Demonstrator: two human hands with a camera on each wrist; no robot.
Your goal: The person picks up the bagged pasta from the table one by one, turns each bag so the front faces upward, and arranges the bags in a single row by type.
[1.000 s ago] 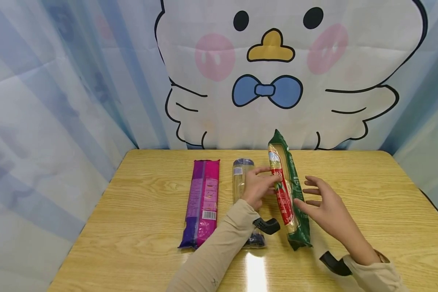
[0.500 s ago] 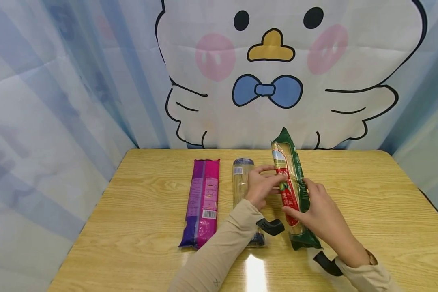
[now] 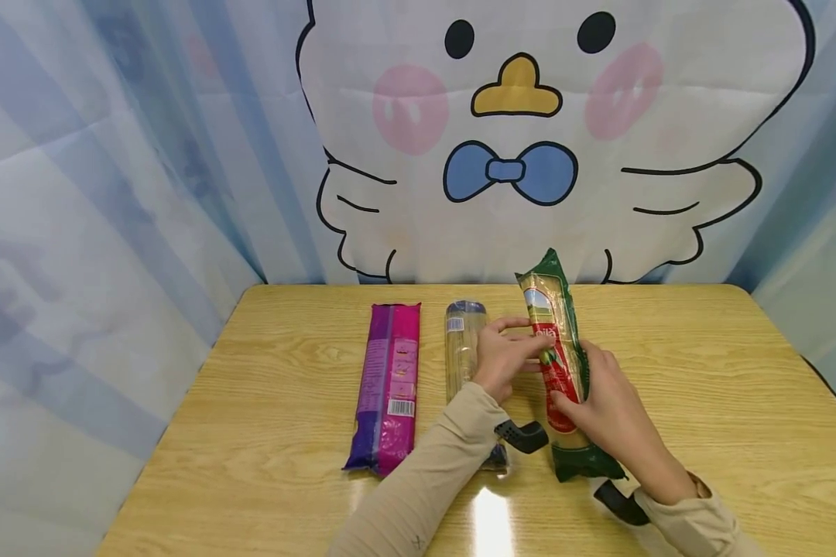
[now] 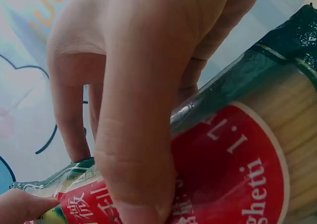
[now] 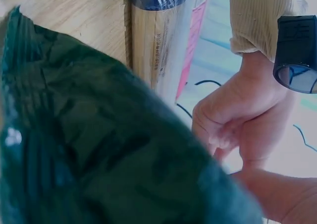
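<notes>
A green pack of spaghetti (image 3: 558, 374) with a red label and a clear window is held at a tilt over the table. My left hand (image 3: 505, 359) pinches its left edge, thumb on the front and the other fingers partly behind. From the right, my right hand (image 3: 615, 404) grips the lower half, its thumb across the label. In the left wrist view the right hand (image 4: 141, 95) lies over the label, which reads "ghetti". The pack's green end (image 5: 99, 130) fills much of the right wrist view, with the left hand (image 5: 242, 115) beyond it.
Left of the held pack, a clear pack of pale noodles (image 3: 461, 356) with blue ends lies partly under the left forearm. Farther left is a pink and purple packet (image 3: 387, 387). The wooden table (image 3: 272, 418) meets a printed curtain (image 3: 251, 155) at the back.
My right hand has come in from the right and taken hold of the pack. The pack has shifted slightly right, its front turning more toward the head camera. The left hand followed.
</notes>
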